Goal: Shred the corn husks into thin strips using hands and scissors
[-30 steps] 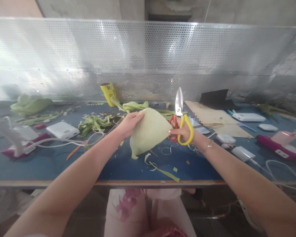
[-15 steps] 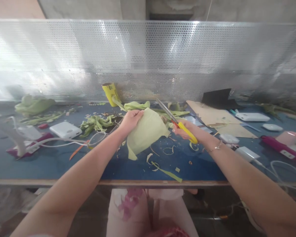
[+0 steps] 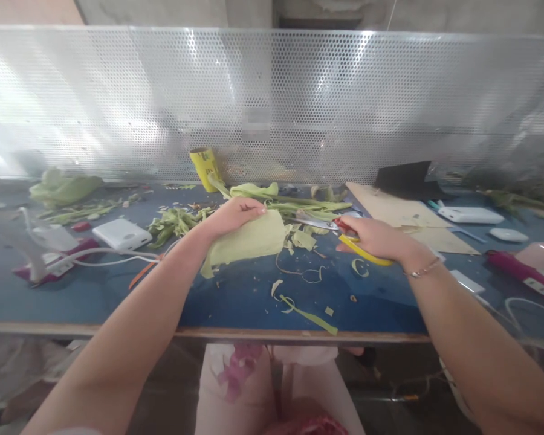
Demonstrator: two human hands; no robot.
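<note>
My left hand is closed on the upper edge of a pale green sheet, which looks like cloth or crepe paper. The sheet lies low over the blue table, its right edge cut fairly straight. My right hand grips a pair of scissors with yellow and red handles. Their metal blades point left, close above the table and apart from the sheet. Small pale green scraps lie between the sheet and the scissors. Behind them is a heap of long green strips, perhaps of the same material.
A yellow tube stands by the perforated metal screen. To the left are a white box-like device, cables and bunched green pieces. On the right lie tan cardboard, white devices and a magenta power strip.
The sheet has gone down and left toward the table with my left hand. My right hand and the scissors have moved right and lower, away from it. Scraps now show beside the sheet.
</note>
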